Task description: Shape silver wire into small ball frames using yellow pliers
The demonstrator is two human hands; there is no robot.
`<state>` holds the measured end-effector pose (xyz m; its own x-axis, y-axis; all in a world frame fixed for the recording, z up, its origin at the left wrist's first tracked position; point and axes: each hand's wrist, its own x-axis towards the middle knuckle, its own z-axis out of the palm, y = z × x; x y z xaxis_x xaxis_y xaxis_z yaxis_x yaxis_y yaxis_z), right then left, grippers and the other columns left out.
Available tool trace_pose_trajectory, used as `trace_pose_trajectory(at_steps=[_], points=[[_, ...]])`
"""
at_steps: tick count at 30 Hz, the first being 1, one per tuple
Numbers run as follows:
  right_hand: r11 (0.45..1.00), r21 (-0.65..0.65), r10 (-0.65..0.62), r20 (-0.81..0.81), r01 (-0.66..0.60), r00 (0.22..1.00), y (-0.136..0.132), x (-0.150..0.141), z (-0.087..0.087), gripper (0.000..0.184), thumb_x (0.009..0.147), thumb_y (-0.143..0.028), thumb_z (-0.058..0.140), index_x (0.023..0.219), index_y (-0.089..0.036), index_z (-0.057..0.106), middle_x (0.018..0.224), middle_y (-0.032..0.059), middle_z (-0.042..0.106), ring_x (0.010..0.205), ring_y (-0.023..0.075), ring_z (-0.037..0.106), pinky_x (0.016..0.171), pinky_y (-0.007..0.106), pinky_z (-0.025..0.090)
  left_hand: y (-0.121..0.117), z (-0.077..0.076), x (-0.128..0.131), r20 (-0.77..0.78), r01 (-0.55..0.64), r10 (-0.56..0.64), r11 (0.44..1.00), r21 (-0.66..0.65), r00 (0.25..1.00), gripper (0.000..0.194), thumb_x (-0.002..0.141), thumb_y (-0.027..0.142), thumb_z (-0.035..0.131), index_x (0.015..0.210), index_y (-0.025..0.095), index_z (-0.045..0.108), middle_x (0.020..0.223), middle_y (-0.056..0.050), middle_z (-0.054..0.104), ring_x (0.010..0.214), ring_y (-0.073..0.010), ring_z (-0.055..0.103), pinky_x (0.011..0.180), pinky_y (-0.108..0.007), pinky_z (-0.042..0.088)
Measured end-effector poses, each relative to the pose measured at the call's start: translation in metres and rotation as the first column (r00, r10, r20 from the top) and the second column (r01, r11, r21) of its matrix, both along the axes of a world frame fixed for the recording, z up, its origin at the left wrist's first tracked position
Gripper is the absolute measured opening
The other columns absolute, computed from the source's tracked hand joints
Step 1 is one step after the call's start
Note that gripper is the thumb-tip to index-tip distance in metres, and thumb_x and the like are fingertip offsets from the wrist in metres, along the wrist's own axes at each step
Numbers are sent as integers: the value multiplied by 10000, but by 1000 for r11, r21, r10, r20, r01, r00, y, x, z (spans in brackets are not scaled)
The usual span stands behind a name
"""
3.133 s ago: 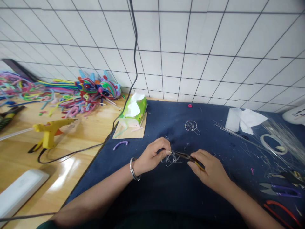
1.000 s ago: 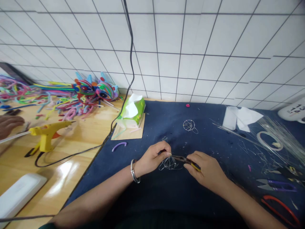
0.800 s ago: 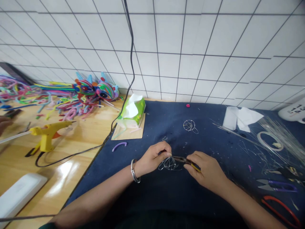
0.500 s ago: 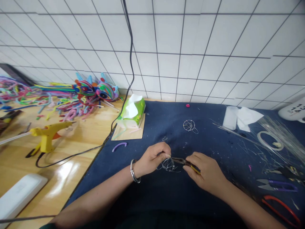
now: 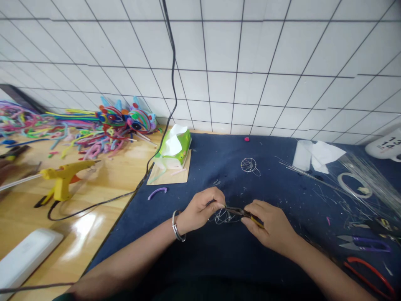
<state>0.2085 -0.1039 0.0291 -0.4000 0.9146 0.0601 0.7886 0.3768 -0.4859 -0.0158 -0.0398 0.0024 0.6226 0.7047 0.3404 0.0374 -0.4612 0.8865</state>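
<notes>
Thumb and fingers of my left hand [image 5: 205,209] pinch the upper edge of a small wire frame [image 5: 223,216], a tangle of thin silvery loops. My right hand [image 5: 271,219] grips long-nose pliers [image 5: 239,212] with yellow-and-dark handles. The pliers' jaws point left and meet the wire right beside my left fingertips; whether they bite on it is too small to tell. Behind my hands, a second round wire frame [image 5: 248,165] lies on the dark blue cloth [image 5: 216,259]. A small bent wire piece [image 5: 216,182] rests just beyond my left hand.
Left on the wooden table are a yellow glue gun [image 5: 64,177], a white case [image 5: 29,259] and colourful pipe cleaners [image 5: 97,144]. A tissue pack [image 5: 176,146] stands behind. To the right lie purple snips [image 5: 365,243], red handles [image 5: 369,274], loose wires [image 5: 372,179] and a mug [image 5: 385,146].
Over three seconds the wire frame has turned in my left fingers, and the pliers have shifted slightly. Another person's hand came in at the left edge, then drew mostly back.
</notes>
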Motion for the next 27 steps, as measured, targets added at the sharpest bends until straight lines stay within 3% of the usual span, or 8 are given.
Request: trace_pose_trajectory(at_steps=[10, 20, 24, 27], points=[[998, -19, 54, -76, -56, 996, 2, 1, -3, 216, 862, -361, 418, 875, -201, 562, 750, 14, 542, 677, 120, 488, 620, 247, 375, 2, -2, 0, 91, 91, -80, 987, -133, 993, 162, 875, 261, 466, 798, 133, 528, 767, -51, 533, 714, -127, 522, 668, -278, 443], [974, -164, 114, -225, -153, 968, -1, -7, -5, 225, 875, -357, 391, 776, -186, 501, 688, -14, 491, 614, 96, 447, 589, 228, 355, 0, -3, 0, 235, 208, -141, 934, -292, 962, 145, 854, 247, 512, 767, 132, 513, 750, -50, 544, 711, -129, 529, 668, -286, 430], [926, -318, 78, -368, -205, 926, 1, -8, -8, 250, 873, -392, 402, 768, -183, 489, 680, -29, 441, 610, 85, 415, 575, 212, 342, -3, -8, 4, 328, 258, -126, 880, -399, 936, 178, 826, 282, 557, 747, 141, 482, 704, -26, 525, 654, -113, 505, 626, -260, 409], [838, -472, 8, -489, -272, 872, 3, -7, -9, 285, 871, -435, 400, 801, -179, 502, 674, -35, 405, 602, 78, 375, 546, 202, 314, -4, -10, 6, 348, 271, -112, 849, -453, 931, 195, 811, 293, 576, 742, 141, 476, 697, -21, 521, 642, -109, 494, 617, -250, 397]])
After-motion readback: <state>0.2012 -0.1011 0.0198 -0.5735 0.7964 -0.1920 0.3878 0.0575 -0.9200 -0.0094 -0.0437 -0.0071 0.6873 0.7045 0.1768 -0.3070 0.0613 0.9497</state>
